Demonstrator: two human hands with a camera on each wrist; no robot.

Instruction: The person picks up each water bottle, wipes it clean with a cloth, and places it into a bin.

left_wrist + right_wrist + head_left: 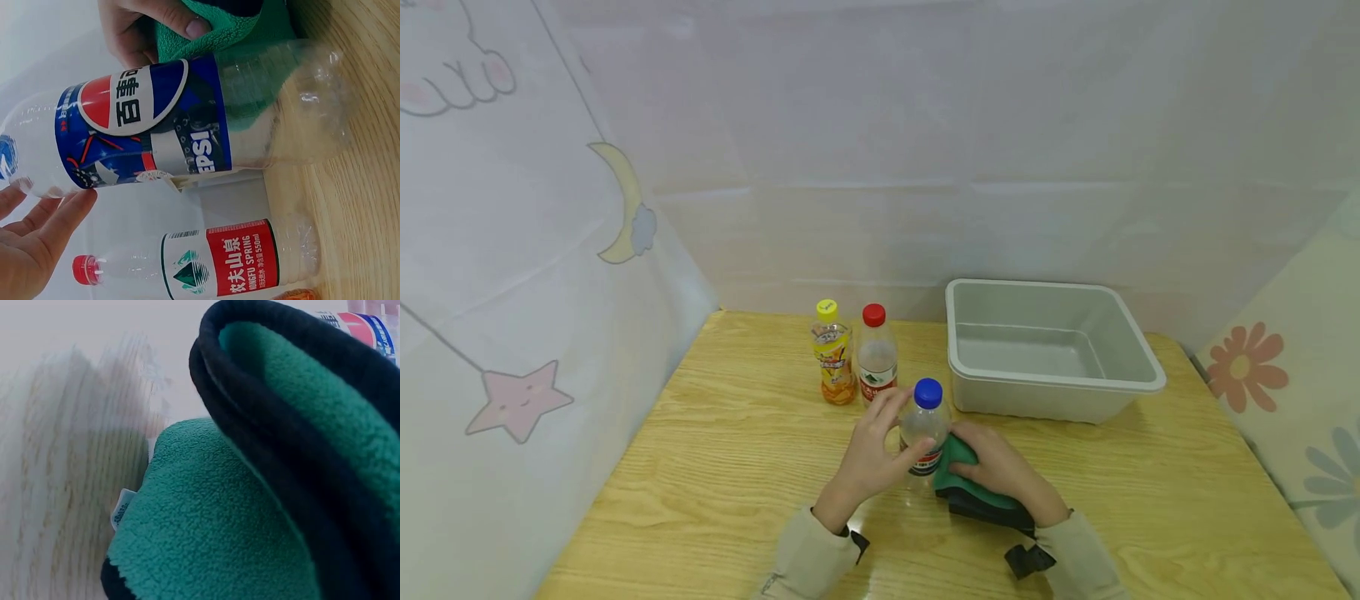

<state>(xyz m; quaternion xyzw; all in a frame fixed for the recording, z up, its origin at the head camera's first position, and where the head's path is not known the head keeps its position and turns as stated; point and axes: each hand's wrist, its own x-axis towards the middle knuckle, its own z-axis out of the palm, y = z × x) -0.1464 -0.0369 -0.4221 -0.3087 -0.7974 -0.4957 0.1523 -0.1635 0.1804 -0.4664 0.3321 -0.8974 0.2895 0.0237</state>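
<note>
I sit or stand in a sheeted-off booth, wider building unclear: wooden table (722, 442) before me, creased sheeting (865, 125) at twelve o'clock, printed star (520, 402) at ten, red flower (1242, 367) at two.

I see a round, clear plastic bottle (181, 119) with a blue cap (928, 393), and a folded green-and-black fabric cloth (212, 506).

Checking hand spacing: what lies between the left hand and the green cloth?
The blue-capped bottle stands between left hand and green cloth, as the head view shows.

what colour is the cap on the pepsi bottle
The cap is blue, clearest in the head view.
</note>
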